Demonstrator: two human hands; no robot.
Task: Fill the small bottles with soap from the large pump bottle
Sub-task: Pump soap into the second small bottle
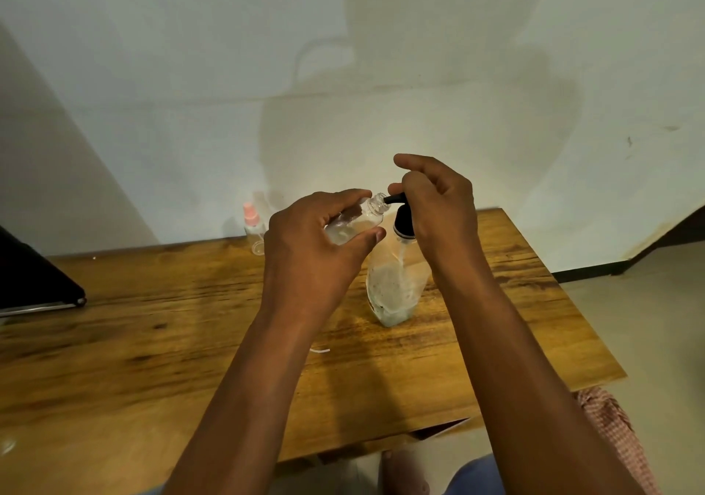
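Small clear bottle (356,220), cap off, held in air just above centre of frame, over the far part of the wooden table (152,323). Long axis runs lower left to upper right, tilted well off upright; open neck points up-right, straight at the black spout of the pump bottle (395,288). Neck and spout tip look touching or nearly so; can't tell if the tip is inside the mouth.

Grip, L: my left hand (309,250) wraps the small bottle's body, fingers over the top, thumb underneath near the shoulder. Firm hold, neck left free. Some clear liquid seems to sit in the lower end; level unclear.

Grip, R: my right hand (438,208) sits on the black pump head, fingers curled round and over it, index raised. Pump bottle stands upright on the table just right of centre, below the R hand, partly full of cloudy soap w/ dip tube visible.

Key relation: pump spout points left, small bottle lies left of it, axes roughly in line. L hand is the nearer one to the receiving bottle; R does the pressing.

Judgement: mid-fill of this bottle. Next press needs mouth kept square under the spout, else soap runs down the outside.

Further out: another small bottle w/ pink spray cap (252,227) at the table's far edge, left of my hands, well apart. Dark object (34,281) at frame's left edge.
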